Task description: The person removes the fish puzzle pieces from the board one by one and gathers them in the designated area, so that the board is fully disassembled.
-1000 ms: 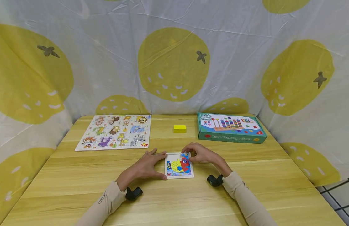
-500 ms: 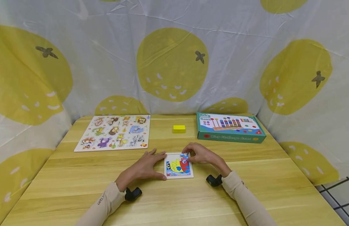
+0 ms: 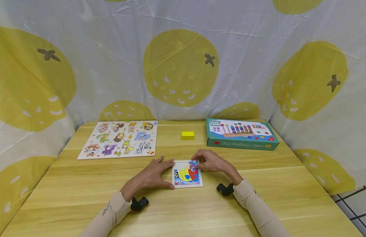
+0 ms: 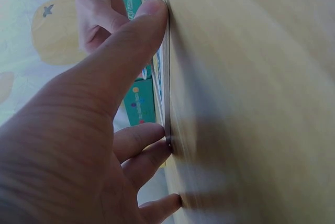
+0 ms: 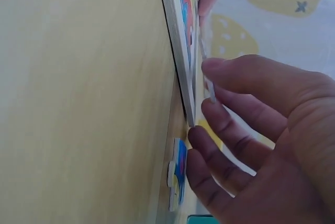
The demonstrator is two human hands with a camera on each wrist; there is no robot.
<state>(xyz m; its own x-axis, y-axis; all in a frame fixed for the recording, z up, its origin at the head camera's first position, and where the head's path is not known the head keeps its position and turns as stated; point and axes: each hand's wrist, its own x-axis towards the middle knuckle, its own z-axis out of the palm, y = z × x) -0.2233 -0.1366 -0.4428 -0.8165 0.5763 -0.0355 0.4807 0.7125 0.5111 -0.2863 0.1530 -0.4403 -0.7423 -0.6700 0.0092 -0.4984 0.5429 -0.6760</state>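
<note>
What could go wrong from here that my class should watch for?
The held piece, tilted in the right hand's fingertip grip, might slip or go down crooked.

The loose piece lies on the table near the right hand's lower fingers, so it could get nudged away.

The left hand only touches the frame's left side, so pressing a piece in might make the frame skid.

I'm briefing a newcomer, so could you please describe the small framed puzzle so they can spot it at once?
On the wooden table, look between the left hand and the right hand. The small framed puzzle lies there; unlike the larger animal board, it shows one yellow-and-red fish.
</note>
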